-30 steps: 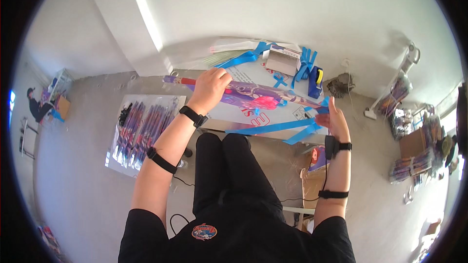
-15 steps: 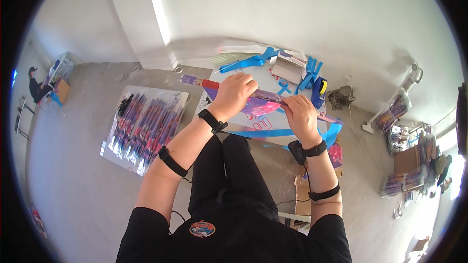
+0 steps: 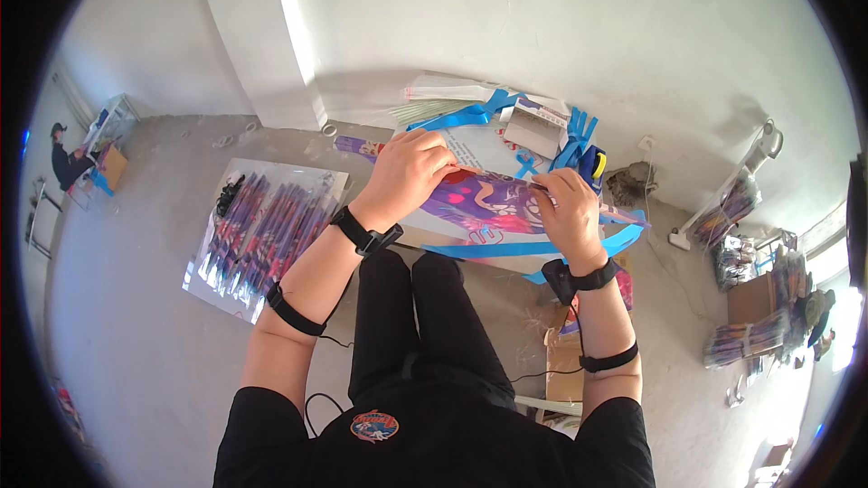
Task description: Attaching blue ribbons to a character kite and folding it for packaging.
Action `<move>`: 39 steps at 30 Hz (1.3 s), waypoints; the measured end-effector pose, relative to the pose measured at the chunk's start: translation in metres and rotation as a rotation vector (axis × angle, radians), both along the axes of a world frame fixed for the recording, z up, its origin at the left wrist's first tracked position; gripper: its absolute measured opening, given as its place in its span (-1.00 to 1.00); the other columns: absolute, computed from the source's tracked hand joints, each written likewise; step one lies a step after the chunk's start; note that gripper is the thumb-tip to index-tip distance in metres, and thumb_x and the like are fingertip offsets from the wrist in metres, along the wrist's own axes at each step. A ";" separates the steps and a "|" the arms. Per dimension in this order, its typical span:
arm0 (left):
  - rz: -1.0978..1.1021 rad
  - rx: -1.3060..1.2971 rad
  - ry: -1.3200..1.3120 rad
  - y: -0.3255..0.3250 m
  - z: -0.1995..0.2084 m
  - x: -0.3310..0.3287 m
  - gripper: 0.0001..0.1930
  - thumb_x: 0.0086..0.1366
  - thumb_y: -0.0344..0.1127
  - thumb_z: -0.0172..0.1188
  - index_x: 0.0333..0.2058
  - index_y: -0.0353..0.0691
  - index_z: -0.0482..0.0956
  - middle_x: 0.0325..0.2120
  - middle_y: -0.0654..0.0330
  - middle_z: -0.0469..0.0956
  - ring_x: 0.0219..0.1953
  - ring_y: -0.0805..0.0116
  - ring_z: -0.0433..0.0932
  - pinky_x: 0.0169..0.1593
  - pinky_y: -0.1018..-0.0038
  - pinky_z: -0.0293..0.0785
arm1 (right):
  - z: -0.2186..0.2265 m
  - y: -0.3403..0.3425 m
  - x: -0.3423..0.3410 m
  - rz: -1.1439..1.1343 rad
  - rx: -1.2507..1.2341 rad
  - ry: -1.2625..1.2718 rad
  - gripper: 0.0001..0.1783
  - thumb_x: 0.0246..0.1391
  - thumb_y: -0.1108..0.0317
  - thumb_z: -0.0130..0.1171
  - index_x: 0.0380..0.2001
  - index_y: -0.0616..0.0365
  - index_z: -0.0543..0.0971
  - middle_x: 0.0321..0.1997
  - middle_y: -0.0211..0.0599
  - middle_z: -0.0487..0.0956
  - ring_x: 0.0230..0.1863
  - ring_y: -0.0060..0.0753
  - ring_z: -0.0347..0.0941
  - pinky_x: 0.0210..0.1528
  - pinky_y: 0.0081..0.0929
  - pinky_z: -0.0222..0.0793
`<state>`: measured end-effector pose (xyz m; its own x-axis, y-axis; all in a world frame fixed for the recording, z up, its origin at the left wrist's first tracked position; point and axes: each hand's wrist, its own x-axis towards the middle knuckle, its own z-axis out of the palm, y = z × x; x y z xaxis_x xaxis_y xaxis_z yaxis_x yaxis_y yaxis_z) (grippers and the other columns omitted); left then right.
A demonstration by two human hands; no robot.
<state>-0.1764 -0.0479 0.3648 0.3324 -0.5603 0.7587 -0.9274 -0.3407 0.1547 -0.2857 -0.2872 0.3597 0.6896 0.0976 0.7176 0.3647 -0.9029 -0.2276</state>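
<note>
Between my two hands stretches a thin, glossy purple printed sheet (image 3: pixel 484 201) with pink and red pictures, held by its far edge above a low table. My left hand (image 3: pixel 409 172) pinches the edge on the left, and a rolled purple end (image 3: pixel 355 145) sticks out beyond it. My right hand (image 3: pixel 571 212) grips the same edge on the right, its fingers curled over it. A long blue ribbon (image 3: pixel 506 248) runs along the near side of the sheet, its right end curling past my right hand. Whether it is fixed to the sheet I cannot tell.
On the table lie blue ribbons (image 3: pixel 461 116), an open white box (image 3: pixel 535 131) and a blue-and-yellow object (image 3: pixel 592 165). Left on the floor, a board (image 3: pixel 206 282) carries several plastic-wrapped purple bundles (image 3: pixel 276 226). More bundles (image 3: pixel 746 339) stand at right. A person (image 3: pixel 68 158) sits far left.
The sheet, gathered into a narrow roll before, now hangs more spread out with more of its print showing. My left hand has shifted left, my right hand slightly right.
</note>
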 end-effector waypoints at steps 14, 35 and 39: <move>0.014 0.034 -0.014 -0.009 -0.003 -0.002 -0.91 -0.08 -0.39 0.29 -0.53 -0.15 0.57 -0.49 0.33 0.46 -0.34 0.32 0.49 -0.27 0.35 0.41 | 0.006 0.045 0.025 0.162 0.049 -0.082 -0.84 -0.25 0.55 0.28 -0.49 0.17 0.56 -0.46 -0.27 0.49 -0.40 -0.16 0.44 -0.38 -0.35 0.38; -0.006 0.016 -0.042 -0.006 -0.011 0.000 -0.91 -0.05 -0.38 0.25 -0.56 -0.17 0.50 -0.55 0.27 0.38 -0.39 0.25 0.46 -0.28 0.34 0.40 | 0.012 0.040 0.017 0.154 0.024 0.045 -0.85 -0.19 0.50 0.25 -0.47 0.19 0.50 -0.48 -0.23 0.49 -0.42 -0.12 0.47 -0.41 -0.33 0.39; 0.012 0.029 0.039 -0.001 0.003 -0.005 -0.83 -0.07 -0.36 0.33 -0.46 -0.19 0.56 -0.49 0.25 0.46 -0.35 0.22 0.50 -0.29 0.35 0.42 | 0.008 0.032 0.018 0.132 -0.020 0.027 -0.88 -0.19 0.51 0.24 -0.50 0.17 0.51 -0.50 -0.26 0.48 -0.43 -0.15 0.46 -0.42 -0.33 0.39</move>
<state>-0.1810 -0.0484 0.3679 0.3679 -0.5781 0.7284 -0.9168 -0.3563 0.1803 -0.2682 -0.2557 0.3674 0.6887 0.2025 0.6962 0.4745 -0.8519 -0.2216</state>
